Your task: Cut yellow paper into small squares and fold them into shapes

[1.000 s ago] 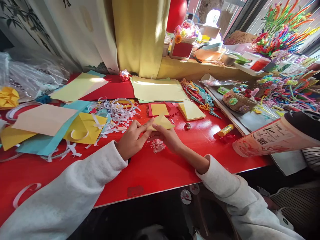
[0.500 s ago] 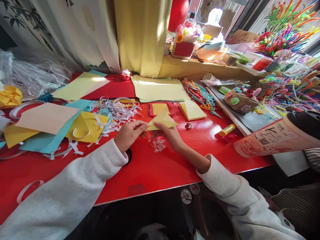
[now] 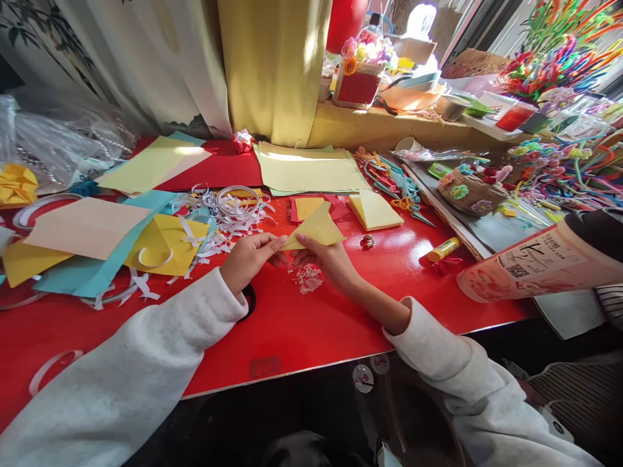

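Both hands hold a folded piece of pale yellow paper [image 3: 318, 228] above the red table [image 3: 311, 344]. My left hand [image 3: 250, 261] pinches its left corner between thumb and fingers. Across the lower edge lies the thumb of my right hand [image 3: 331, 261], with the fingers bent underneath. The paper has a triangular shape with its point upward. Behind it are small red and orange paper squares [image 3: 308, 207]. A stack of folded pale yellow paper [image 3: 378, 211] sits to the right, near small gold bells [image 3: 368, 241]. Under the hands is a little heap of pinkish-white bits [image 3: 307, 279].
Coloured sheets [image 3: 87, 227] and white paper shreds [image 3: 233, 227] cover the left side. Scissors [image 3: 413, 206], a yellow glue stick [image 3: 442, 249] and a tilted drink cup [image 3: 525, 263] are at right. A black ring [image 3: 250, 302] lies by my left wrist. Large pale sheets [image 3: 311, 167] lie behind.
The raised flap of the yellow paper has been flattened, so the piece now looks like one smooth triangle. Both hands keep their grip in nearly the same place. The view has shifted slightly.
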Action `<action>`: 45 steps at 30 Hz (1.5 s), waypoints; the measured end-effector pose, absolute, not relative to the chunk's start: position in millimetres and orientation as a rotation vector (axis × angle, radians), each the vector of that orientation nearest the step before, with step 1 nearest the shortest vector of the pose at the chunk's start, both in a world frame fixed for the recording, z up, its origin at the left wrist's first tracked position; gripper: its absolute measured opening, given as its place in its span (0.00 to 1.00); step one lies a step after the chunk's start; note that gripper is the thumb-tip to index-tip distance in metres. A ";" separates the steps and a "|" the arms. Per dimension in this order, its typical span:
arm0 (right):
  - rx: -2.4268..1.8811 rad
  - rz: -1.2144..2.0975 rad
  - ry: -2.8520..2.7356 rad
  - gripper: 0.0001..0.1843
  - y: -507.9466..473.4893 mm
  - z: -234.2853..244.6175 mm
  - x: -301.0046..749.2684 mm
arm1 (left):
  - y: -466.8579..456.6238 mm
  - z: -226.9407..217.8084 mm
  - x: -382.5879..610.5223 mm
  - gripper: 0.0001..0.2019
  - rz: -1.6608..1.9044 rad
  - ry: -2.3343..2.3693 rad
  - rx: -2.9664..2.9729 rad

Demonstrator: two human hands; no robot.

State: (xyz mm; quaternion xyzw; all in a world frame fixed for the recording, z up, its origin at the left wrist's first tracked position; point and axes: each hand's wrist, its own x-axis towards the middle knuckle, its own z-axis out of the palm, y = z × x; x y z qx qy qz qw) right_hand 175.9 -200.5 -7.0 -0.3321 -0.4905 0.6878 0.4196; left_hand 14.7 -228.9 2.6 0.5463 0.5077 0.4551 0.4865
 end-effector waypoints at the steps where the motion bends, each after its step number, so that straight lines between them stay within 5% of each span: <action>1: -0.835 1.725 -1.225 0.13 -200.4 -6.5 176.0 | -228.6 2.3 14.2 0.19 1.094 1.232 1.331; 29: -0.796 1.799 -1.272 0.16 -202.1 -4.3 175.6 | -231.6 -0.1 17.1 0.16 1.053 1.241 1.546; 35: -0.947 1.611 -1.455 0.18 -200.8 -1.7 178.7 | -231.4 13.0 9.9 0.17 1.135 1.499 1.562; 45: -0.842 1.934 -1.627 0.17 -204.7 -4.9 173.5 | -230.0 1.5 16.3 0.15 1.245 1.393 1.228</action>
